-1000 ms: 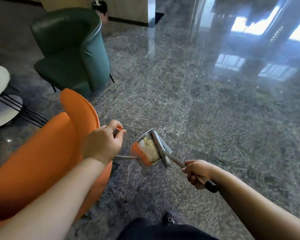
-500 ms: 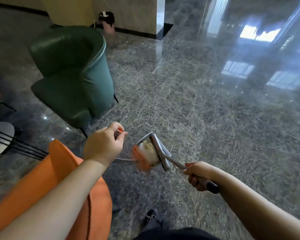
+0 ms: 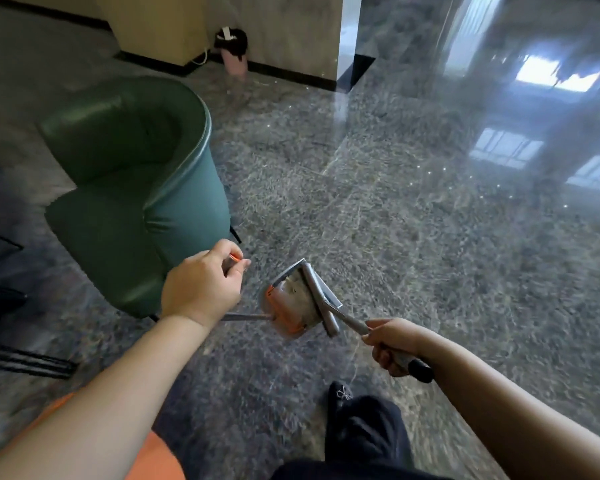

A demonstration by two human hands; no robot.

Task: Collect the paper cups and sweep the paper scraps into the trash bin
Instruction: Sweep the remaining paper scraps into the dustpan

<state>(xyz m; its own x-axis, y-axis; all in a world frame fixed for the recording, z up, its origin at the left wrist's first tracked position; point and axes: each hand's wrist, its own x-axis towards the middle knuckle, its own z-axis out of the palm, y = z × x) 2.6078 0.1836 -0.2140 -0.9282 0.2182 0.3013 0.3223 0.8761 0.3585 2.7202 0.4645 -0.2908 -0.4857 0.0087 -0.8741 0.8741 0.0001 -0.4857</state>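
Two hands busy | left hand (image 3: 201, 289) grips dustpan (image 3: 291, 306) handle | right hand (image 3: 394, 342) grips broom (image 3: 321, 301) stick | pale scraps, maybe paper, inside dustpan | shiny dark floor (image 3: 395, 220) | green chair (image 3: 136, 188) left | pink trash bin (image 3: 234, 53) by far wall

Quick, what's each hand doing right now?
Left hand: closed, gripping the dustpan handle.
Right hand: closed, gripping the broom handle.

No text, label, brand, number or sign can be read anywhere in this view (motion blur softens most surfaces).
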